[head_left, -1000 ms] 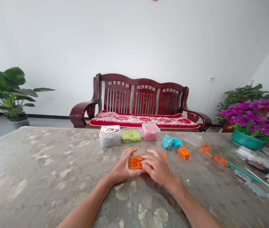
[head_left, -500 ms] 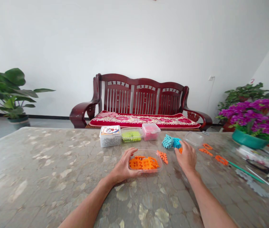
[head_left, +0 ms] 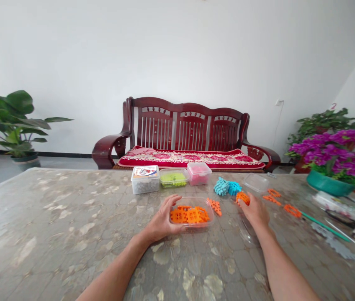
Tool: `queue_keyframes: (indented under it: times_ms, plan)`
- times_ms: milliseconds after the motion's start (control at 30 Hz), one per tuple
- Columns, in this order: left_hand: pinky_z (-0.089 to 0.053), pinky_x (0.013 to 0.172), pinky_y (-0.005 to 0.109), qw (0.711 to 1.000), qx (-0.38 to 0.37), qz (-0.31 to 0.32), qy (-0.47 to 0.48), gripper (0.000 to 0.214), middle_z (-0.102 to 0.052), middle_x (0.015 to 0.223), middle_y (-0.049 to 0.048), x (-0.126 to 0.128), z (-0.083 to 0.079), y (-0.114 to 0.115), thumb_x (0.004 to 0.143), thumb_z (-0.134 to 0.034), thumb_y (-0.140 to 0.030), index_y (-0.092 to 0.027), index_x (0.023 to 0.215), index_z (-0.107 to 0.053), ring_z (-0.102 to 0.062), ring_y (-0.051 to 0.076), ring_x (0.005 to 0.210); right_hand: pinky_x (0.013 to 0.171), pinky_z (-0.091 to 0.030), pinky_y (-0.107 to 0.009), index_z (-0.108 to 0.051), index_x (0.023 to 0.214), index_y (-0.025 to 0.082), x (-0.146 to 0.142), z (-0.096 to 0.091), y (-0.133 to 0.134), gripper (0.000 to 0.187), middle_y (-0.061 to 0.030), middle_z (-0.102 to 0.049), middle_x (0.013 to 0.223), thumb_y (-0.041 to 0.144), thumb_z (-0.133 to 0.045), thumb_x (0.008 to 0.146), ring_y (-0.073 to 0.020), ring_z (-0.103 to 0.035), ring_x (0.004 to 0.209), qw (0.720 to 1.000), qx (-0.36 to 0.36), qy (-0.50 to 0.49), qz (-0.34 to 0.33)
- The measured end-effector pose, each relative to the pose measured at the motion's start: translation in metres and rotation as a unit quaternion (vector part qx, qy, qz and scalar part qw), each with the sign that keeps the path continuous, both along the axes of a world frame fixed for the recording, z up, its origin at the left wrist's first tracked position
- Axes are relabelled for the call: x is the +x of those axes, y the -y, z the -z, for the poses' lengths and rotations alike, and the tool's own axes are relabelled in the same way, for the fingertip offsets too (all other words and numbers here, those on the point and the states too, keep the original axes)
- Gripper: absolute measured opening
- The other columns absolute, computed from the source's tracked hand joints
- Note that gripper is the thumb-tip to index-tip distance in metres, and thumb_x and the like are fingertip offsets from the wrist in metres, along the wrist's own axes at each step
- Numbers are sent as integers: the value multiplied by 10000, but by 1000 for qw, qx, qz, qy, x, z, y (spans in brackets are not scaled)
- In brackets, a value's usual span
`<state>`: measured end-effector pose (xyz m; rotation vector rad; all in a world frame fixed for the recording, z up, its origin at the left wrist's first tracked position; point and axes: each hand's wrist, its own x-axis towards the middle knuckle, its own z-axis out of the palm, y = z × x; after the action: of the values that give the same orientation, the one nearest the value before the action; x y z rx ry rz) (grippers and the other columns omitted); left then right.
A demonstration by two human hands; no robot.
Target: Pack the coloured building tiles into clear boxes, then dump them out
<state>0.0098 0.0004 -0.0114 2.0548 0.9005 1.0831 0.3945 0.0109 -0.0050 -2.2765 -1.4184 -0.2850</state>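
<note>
My left hand (head_left: 162, 219) grips the left end of a clear plastic box (head_left: 207, 223) that holds several orange interlocking pieces (head_left: 190, 215). To the right, my right hand (head_left: 254, 211) is closed on an orange block cluster (head_left: 243, 197), its fingers curled around it just above the table. One loose orange piece (head_left: 214, 206) lies between the box and my right hand. A cluster of blue pieces (head_left: 226, 187) sits just behind.
Behind the box stand three lidded tubs: white (head_left: 145, 179), green (head_left: 173, 178) and pink (head_left: 199, 173). A clear lid (head_left: 255, 182), more orange pieces (head_left: 291, 211), a green stick (head_left: 322, 226) and a purple flower pot (head_left: 328, 184) lie to the right on the marble table (head_left: 55, 225).
My right hand left the box, reached right to the orange cluster, closed on it and drew back slightly. My left hand stayed on the box.
</note>
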Motion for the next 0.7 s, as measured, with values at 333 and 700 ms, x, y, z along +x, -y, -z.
queue_keyframes:
  times_ms: [333,700]
  plan:
    - [-373,1132,506,1000,3,1,2,864,-408,1440,142,-1,0,0,651,-816,-448,-231,1390,-424,-425,344,1341,719,-487,-357,-665,1193,236,3,1,-3,450,-122,-703,1036,439,-519,818,-295,-659,929,1000,-10,-21,-3]
    - [-379,1125,509,1000,9,-2,7,874,-432,1419,141,-1,0,-1,643,-827,-446,-237,1390,-426,-447,341,1320,903,-475,-380,-661,1157,186,-20,-14,-7,510,-107,-708,1112,447,-566,729,-278,-633,1020,976,167,-112,-77]
